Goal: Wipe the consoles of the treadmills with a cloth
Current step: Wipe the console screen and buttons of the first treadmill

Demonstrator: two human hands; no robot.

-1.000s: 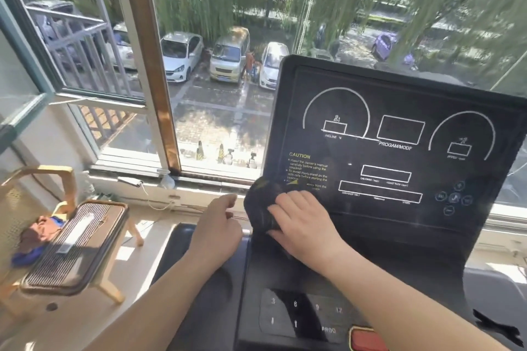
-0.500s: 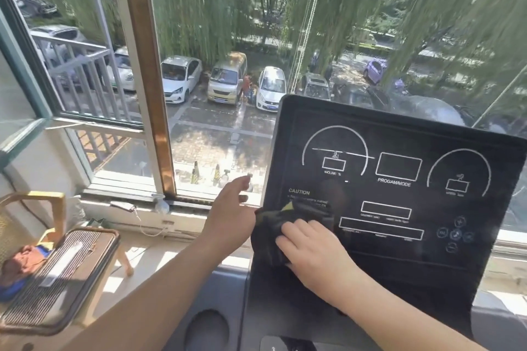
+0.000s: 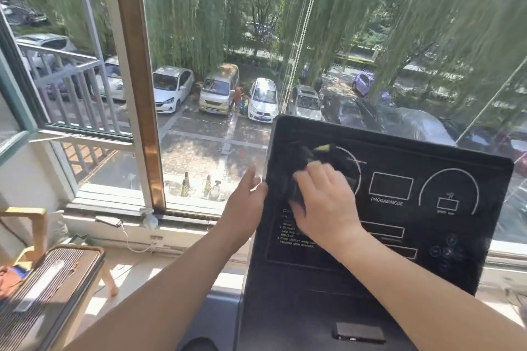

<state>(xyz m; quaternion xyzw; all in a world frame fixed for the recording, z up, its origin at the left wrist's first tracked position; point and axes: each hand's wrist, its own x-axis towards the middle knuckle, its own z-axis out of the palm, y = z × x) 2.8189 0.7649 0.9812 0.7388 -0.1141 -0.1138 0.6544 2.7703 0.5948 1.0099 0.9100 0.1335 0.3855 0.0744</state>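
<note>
The black treadmill console [image 3: 399,225] stands upright ahead of me, printed with white dial outlines and a caution text. A dark cloth [image 3: 293,171] with a small yellow tag lies pressed against the console's upper left part. My right hand [image 3: 322,202] lies flat over the cloth and holds it against the panel, over the left dial. My left hand [image 3: 245,202] grips the console's left edge, thumb at the front, and holds nothing else.
A large window [image 3: 137,88] with a brown post is right behind the console, with parked cars far below. At the lower left stands a wooden chair [image 3: 37,231] with a ribbed flat device [image 3: 48,293] on it. The treadmill's lower deck [image 3: 285,322] reaches toward me.
My right hand has slid the cloth up the console from the caution text to the left dial. My left hand rose to the console's left edge. The view tilted upward.
</note>
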